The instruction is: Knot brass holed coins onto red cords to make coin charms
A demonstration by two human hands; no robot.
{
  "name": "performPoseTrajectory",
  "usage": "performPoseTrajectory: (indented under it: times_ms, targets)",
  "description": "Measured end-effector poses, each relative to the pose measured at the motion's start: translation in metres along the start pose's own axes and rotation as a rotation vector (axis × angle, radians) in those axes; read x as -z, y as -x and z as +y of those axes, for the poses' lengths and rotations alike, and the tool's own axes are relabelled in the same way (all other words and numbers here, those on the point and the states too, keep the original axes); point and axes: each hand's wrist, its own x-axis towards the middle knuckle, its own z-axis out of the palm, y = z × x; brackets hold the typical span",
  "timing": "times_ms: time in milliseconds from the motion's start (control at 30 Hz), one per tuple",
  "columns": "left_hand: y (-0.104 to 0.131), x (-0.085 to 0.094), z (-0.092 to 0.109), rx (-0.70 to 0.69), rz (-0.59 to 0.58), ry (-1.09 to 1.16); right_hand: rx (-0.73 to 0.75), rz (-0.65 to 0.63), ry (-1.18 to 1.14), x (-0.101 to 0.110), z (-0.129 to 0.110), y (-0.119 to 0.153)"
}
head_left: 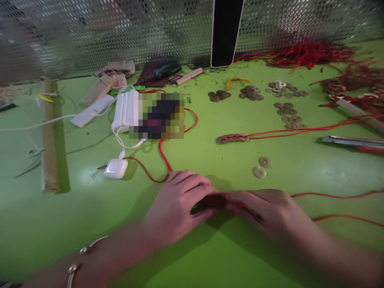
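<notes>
My left hand (180, 204) and my right hand (267, 212) meet low over the green table, fingertips almost touching. Both are closed in a pinch on a red cord (237, 204); a dark, shaded bit between the fingertips is too dim to tell. Cord ends (339, 196) trail off to the right of my right hand, and a red cord (163, 154) loops out beyond my left fingers. Two loose coins with holes (259, 172) lie just past my right hand. Farther back, a row of overlapping coins (232, 138) is laced with red cord.
Small coin piles (250, 92) lie at the back, with a red cord heap (312, 54) behind. A utility knife (351, 141) rests at right. At left are a white earbud case (115, 168), a white power bank (126, 110) and a wooden stick (50, 140). A phone-like slab (227, 32) stands upright.
</notes>
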Motion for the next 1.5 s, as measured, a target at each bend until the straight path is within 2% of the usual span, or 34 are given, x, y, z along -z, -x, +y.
performPoseTrajectory:
  times_ms: [367,967,1300,1500]
  targets:
    - [-0.001,0.001,0.003,0.009,0.086,-0.004,-0.048,0.007,-0.143,0.001,-0.005,-0.004]
    - [-0.001,0.004,-0.002,-0.042,0.158,-0.030,-0.102,0.071,-0.144,0.006,-0.001,-0.005]
    - [-0.002,0.004,-0.001,-0.015,0.104,-0.041,-0.138,-0.001,-0.170,0.007,-0.002,-0.006]
    - [0.003,0.004,0.011,-0.168,0.143,-0.174,-0.152,-0.035,-0.162,0.008,-0.001,-0.008]
